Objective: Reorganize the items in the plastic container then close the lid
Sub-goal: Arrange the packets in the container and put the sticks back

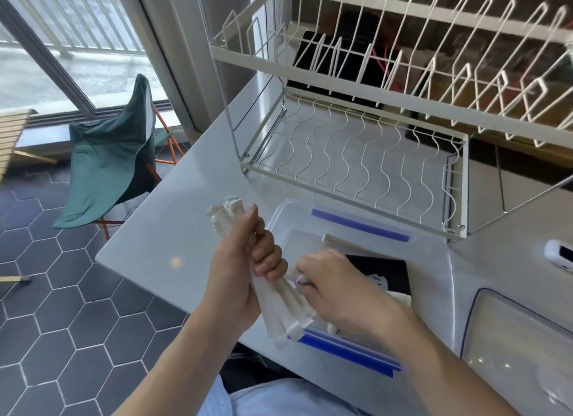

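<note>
A clear plastic container (431,260) with blue latches sits on the grey table in front of me. My left hand (245,279) is closed around a bundle of white paper-wrapped sticks (280,307), held just left of the container's near corner. My right hand (338,291) reaches into the container and pinches a thin white wrapped item next to the bundle. A black item (384,268) and some white packets lie inside. The clear lid (521,338) with a blue rim lies on the table to the right.
A white two-tier wire dish rack (356,142) stands right behind the container. A small white device (559,256) lies at the right edge. The table's left edge drops to a hexagon-tiled floor, where a green folding chair (108,155) stands.
</note>
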